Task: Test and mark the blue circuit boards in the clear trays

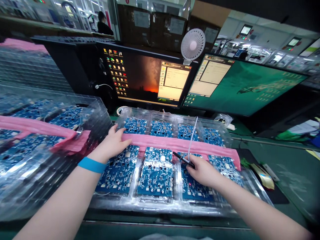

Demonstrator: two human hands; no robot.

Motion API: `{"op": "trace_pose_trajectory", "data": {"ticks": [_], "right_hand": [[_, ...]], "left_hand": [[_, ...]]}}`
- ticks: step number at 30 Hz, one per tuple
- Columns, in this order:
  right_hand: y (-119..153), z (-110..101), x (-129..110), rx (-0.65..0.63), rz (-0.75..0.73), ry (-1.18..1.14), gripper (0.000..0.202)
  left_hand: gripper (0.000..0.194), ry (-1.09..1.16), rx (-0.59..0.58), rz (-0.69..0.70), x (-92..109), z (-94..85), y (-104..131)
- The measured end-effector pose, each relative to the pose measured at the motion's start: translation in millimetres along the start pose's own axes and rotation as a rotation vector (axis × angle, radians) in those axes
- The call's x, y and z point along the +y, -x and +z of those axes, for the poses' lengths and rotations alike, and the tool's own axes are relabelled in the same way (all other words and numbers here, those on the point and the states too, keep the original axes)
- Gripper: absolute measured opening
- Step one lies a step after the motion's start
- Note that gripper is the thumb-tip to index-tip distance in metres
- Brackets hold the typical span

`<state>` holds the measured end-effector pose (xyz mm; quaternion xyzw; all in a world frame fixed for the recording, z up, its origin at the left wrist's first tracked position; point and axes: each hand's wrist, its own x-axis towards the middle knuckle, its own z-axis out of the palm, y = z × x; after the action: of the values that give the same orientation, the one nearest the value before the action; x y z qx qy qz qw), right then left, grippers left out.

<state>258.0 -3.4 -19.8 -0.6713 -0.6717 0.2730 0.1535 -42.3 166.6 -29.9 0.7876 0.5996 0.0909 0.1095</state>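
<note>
A clear plastic tray (160,203) holds several blue circuit boards (156,173) in two rows, with a strip of pink foam (175,143) lying across its middle. My left hand (115,141), a blue band on its wrist, rests with fingers spread at the foam's left end. In my right hand (201,169) is a black pen-like tool (183,159), its tip pointing left over the boards. A thin white cable (192,136) rises near those fingers. Under my right hand, one board shows a small red light.
Stacked trays with boards and pink foam (37,128) stand at the left. Two monitors (150,78) and a small white fan (192,45) are behind the tray. A black mat (280,193) with a shiny curved object lies right. A person (103,26) is far back.
</note>
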Motion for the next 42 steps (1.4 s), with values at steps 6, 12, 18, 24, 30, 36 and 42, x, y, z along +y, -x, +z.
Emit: {"op": "trace_pose_trajectory", "data": {"ticks": [6, 12, 18, 24, 30, 36, 42], "right_hand": [[-1, 4, -1, 0.016, 0.034, 0.035, 0.023], [-5, 4, 2, 0.029, 0.087, -0.006, 0.03], [-5, 1, 0, 0.041, 0.114, -0.06, 0.03], [0, 3, -1, 0.094, 0.164, -0.108, 0.036], [-1, 10, -4, 0.122, 0.209, -0.121, 0.037], [-7, 17, 0, 0.14, 0.174, -0.16, 0.035], [16, 2, -1, 0.16, 0.12, -0.314, 0.034]], "left_hand": [[0.066, -0.006, 0.023, 0.018, 1, 0.2, 0], [0.067, 0.017, 0.032, 0.011, -2, 1.1, 0], [0.067, 0.045, 0.026, 0.0, -3, -0.3, 0], [0.068, 0.04, 0.031, 0.017, -4, 0.0, 1], [0.067, 0.037, 0.047, 0.023, -6, -0.3, 1], [0.064, -0.002, 0.059, 0.037, -6, -3.1, 3], [0.064, -0.025, 0.054, 0.052, -6, -4.9, 3]]}}
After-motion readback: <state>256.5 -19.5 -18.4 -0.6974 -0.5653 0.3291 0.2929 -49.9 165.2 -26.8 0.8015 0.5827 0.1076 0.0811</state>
